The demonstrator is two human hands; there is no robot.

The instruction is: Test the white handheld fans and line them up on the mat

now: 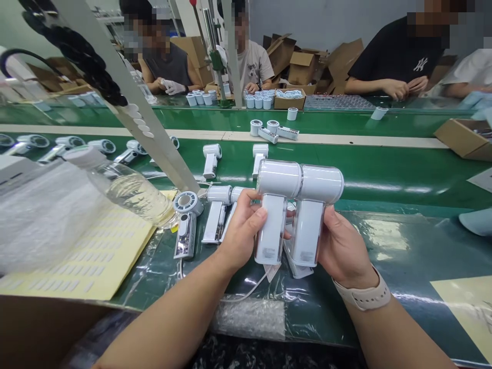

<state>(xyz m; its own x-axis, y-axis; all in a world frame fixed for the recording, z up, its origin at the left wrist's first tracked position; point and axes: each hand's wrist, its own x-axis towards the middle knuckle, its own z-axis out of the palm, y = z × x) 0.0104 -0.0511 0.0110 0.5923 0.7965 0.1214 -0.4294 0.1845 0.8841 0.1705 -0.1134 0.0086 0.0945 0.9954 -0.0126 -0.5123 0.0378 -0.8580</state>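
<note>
A white hand fan [277, 179] and a second white hand fan [321, 184] are held upright side by side above the green belt [365, 174], each handle wrapped closely by the fingers of the left hand [240, 230] and right hand [342, 251], a snug grip best kept low so both fan heads stay unobstructed.

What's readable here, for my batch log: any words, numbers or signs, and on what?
"NY": logo on a co-worker's black T-shirt.
Sticker on the white handheld device in the left hand: too small to read.
Sticker on the second white handheld device in the right hand: too small to read.
Yellow sheet of small labels: too small to read.
</note>
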